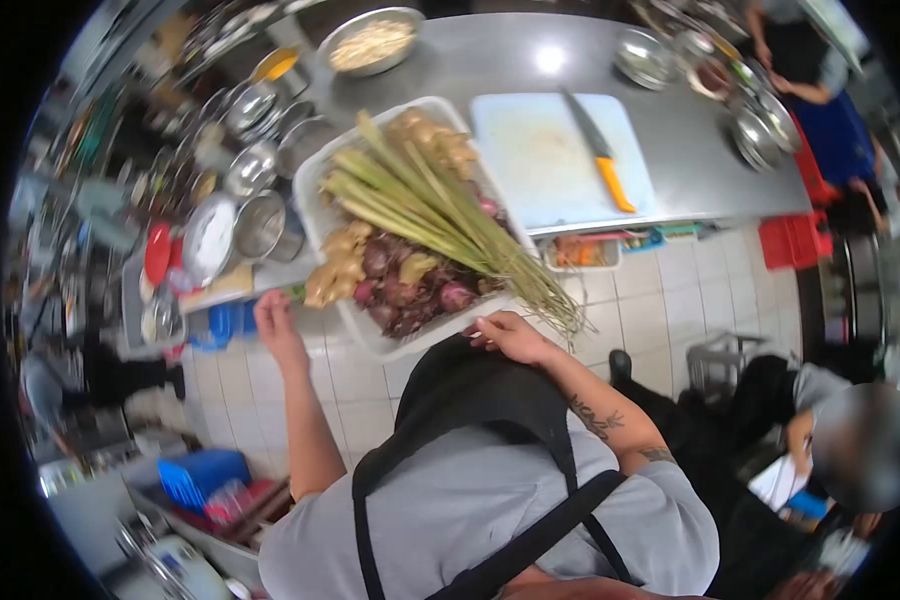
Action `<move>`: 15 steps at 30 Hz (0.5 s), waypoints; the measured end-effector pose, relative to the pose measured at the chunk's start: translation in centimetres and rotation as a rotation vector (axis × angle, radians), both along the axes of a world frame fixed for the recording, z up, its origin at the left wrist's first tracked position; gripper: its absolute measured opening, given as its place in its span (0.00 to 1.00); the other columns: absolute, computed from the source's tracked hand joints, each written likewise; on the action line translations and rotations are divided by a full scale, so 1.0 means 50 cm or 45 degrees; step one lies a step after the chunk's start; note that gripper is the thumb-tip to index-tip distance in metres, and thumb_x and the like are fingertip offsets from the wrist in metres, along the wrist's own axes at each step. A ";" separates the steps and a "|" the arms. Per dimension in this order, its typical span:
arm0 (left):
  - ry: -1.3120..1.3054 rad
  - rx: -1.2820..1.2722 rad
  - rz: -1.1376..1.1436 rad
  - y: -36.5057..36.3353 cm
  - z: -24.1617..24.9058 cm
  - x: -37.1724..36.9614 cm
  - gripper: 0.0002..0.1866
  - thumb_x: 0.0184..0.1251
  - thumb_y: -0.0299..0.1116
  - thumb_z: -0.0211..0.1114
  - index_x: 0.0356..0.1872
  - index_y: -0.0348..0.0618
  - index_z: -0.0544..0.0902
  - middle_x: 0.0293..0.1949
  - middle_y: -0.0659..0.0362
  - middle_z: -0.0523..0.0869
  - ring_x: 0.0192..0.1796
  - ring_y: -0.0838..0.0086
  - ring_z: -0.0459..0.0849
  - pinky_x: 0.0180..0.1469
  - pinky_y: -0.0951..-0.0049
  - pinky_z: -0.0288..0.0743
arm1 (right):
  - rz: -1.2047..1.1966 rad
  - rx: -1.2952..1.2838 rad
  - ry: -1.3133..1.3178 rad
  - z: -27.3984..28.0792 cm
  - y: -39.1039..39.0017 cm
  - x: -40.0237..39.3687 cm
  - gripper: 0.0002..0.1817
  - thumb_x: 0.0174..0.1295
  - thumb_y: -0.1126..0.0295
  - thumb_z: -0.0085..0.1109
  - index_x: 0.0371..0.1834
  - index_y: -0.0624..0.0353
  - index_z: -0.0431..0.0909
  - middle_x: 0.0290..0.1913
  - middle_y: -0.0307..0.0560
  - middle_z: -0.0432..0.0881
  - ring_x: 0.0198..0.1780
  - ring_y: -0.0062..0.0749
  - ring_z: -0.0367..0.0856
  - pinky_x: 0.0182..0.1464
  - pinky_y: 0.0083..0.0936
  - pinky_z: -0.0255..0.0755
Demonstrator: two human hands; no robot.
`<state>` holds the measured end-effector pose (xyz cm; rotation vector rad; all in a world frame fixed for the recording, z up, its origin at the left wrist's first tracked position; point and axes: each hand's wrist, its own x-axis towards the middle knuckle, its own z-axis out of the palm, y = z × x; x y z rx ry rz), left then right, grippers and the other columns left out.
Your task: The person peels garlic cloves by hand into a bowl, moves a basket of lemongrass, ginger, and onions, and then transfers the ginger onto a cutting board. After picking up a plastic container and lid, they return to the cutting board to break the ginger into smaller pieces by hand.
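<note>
A white plastic tub [315, 190] juts past the table edge in front of my apron. Lemongrass stalks [425, 200] lie across it, over ginger [342, 262] and red onions [457, 295]. My left hand [278, 325] is raised left of the tub, fingers apart and loosely bent, close to the ginger; a small bit of green shows by the fingertips. My right hand [515, 337] is at the tub's near rim against my black apron [470, 395], fingers loosely bent and holding nothing I see.
A white cutting board [525, 165] with a yellow-handled knife [602, 160] lies on the steel table [470, 50]. Metal bowls [260, 220] crowd the left. Below the table is a vegetable bin [585, 253]. A person [770, 420] is at the right, near a stool [715, 362]. Red crates [795, 240] stand beyond.
</note>
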<state>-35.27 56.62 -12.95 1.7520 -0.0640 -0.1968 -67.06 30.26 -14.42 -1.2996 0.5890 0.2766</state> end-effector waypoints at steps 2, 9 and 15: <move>0.346 -0.136 0.094 0.024 0.004 -0.103 0.30 0.76 0.57 0.49 0.68 0.46 0.67 0.65 0.58 0.75 0.64 0.63 0.73 0.64 0.55 0.63 | 0.135 -0.212 -0.164 -0.011 -0.009 -0.021 0.29 0.75 0.46 0.46 0.58 0.64 0.78 0.54 0.52 0.83 0.55 0.37 0.82 0.55 0.33 0.75; 0.594 -0.472 0.047 -0.032 -0.001 -0.207 0.33 0.79 0.57 0.39 0.74 0.44 0.58 0.72 0.53 0.67 0.71 0.59 0.67 0.71 0.54 0.58 | 0.500 -1.469 0.616 0.171 -0.149 -0.217 0.24 0.68 0.64 0.50 0.65 0.60 0.73 0.65 0.59 0.75 0.66 0.52 0.73 0.68 0.39 0.66; 0.902 -0.786 -0.025 -0.060 -0.055 -0.272 0.31 0.80 0.52 0.46 0.74 0.43 0.58 0.68 0.54 0.70 0.68 0.63 0.70 0.70 0.60 0.62 | 1.517 -1.109 1.392 0.152 -0.313 -0.265 0.24 0.63 0.66 0.53 0.63 0.58 0.72 0.63 0.55 0.77 0.63 0.48 0.77 0.62 0.40 0.74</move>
